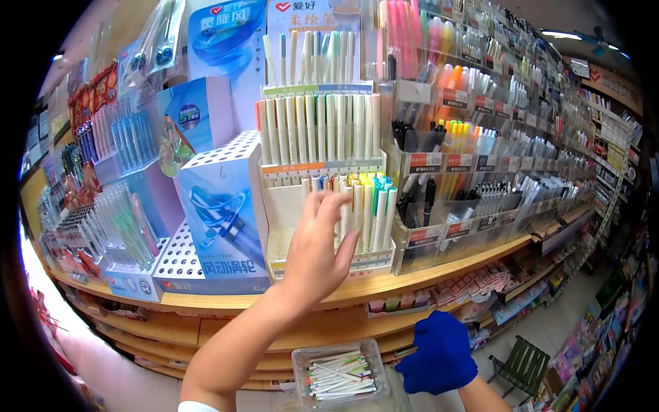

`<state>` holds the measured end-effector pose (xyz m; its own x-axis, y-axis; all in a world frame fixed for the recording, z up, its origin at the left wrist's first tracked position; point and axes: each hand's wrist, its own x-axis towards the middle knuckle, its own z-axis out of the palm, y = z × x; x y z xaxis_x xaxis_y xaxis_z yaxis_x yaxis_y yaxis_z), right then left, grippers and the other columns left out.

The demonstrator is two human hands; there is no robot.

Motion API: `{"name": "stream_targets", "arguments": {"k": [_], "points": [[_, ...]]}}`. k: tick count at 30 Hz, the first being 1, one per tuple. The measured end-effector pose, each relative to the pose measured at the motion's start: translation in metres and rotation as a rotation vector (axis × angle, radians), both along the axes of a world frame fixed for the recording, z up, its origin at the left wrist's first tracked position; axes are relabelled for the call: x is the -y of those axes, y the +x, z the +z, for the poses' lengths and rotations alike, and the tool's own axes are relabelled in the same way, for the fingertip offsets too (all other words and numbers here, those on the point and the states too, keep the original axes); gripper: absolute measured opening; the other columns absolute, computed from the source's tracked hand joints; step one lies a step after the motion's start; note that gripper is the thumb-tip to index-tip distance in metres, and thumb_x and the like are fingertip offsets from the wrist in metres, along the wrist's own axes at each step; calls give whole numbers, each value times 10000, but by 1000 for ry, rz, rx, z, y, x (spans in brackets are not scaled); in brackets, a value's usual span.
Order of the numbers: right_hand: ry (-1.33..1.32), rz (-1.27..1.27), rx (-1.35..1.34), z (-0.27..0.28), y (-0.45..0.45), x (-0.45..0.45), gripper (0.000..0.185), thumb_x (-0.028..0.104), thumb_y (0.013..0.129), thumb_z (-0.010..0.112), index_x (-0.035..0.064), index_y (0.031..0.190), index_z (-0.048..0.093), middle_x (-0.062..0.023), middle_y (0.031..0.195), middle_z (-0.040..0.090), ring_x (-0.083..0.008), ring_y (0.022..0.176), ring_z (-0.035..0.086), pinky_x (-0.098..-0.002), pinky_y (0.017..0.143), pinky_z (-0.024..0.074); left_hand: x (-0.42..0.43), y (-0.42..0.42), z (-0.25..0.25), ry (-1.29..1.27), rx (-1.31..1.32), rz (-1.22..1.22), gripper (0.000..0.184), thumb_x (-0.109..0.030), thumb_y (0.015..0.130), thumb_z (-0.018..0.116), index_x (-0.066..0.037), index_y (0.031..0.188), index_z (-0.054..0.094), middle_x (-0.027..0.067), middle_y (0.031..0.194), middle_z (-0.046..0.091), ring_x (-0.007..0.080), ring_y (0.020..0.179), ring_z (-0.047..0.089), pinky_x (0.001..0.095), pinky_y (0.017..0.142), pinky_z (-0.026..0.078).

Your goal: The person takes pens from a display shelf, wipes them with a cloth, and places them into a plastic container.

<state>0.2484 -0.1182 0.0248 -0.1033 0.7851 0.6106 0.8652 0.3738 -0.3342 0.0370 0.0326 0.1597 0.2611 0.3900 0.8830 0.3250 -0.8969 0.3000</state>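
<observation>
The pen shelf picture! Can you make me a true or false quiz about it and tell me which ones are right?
1. The left hand is bare. True.
2. No hand wears anything. False: the right hand wears a blue glove.
3. The clear plastic box has pens inside. True.
4. The folding stool is at the picture's far left. False: the folding stool is at the lower right.

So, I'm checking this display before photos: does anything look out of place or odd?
I see no spill or damage. The loose pens in the clear box lie crisscrossed, unlike the upright pens in the display rack. Also, the right hand wears a blue glove while the left hand is bare, an odd mismatch.
</observation>
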Motion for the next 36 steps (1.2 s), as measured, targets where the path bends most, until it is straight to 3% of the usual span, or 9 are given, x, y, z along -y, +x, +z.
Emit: {"name": "stream_targets", "arguments": {"k": [3,8,14,18,21,24,27,36], "points": [[53,42,18,-12,6,1,354,174,491,697,51,788,549,-99,702,534,-324,696,551,-406,602,449,-21,10,17,35,-59,66,407,18,785,641,-61,1164,513,117,1042,480,195,789,536,290,641,497],[163,96,83,-21,16,5,312,144,515,667,53,788,549,-112,705,533,-332,709,558,-414,613,456,-36,14,37,-55,-282,117,284,-92,781,700,-34,1047,619,86,1017,559,232,807,580,329,712,494],[30,37,52,-24,16,14,183,103,518,616,55,680,548,-121,700,532,-330,704,556,-421,607,452,-49,13,58,-81,-442,92,248,-99,785,699,8,988,604,134,963,587,262,812,601,346,729,495],[4,43,18,-25,15,16,177,113,505,618,55,654,542,-125,696,531,-333,690,548,-423,601,448,-49,10,77,-266,-560,56,252,-95,785,696,28,980,594,146,903,620,242,817,628,341,678,516],[-1,74,13,-27,14,19,179,115,508,623,56,657,543,-128,702,537,-335,695,550,-422,605,448,-48,15,75,-193,-607,109,256,-112,756,694,32,954,619,203,894,641,327,858,631,378,767,495],[-6,71,31,-34,13,20,173,120,517,628,58,657,546,-129,710,544,-331,711,555,-421,614,448,-46,15,82,-316,-609,74,259,-113,755,689,28,961,623,204,879,645,324,839,634,377,747,497],[-29,50,41,-39,12,21,167,122,529,628,58,663,552,-128,712,547,-326,729,558,-419,622,449,-47,17,88,-381,-656,56,211,-80,817,662,49,972,597,137,883,624,156,628,633,274,560,521],[-131,-21,70,-41,15,26,115,105,566,600,68,644,524,-139,699,530,-342,711,548,-425,616,440,-48,18,99,-447,-591,43,154,-45,805,589,43,931,597,104,821,603,145,620,625,270,531,512]]}}
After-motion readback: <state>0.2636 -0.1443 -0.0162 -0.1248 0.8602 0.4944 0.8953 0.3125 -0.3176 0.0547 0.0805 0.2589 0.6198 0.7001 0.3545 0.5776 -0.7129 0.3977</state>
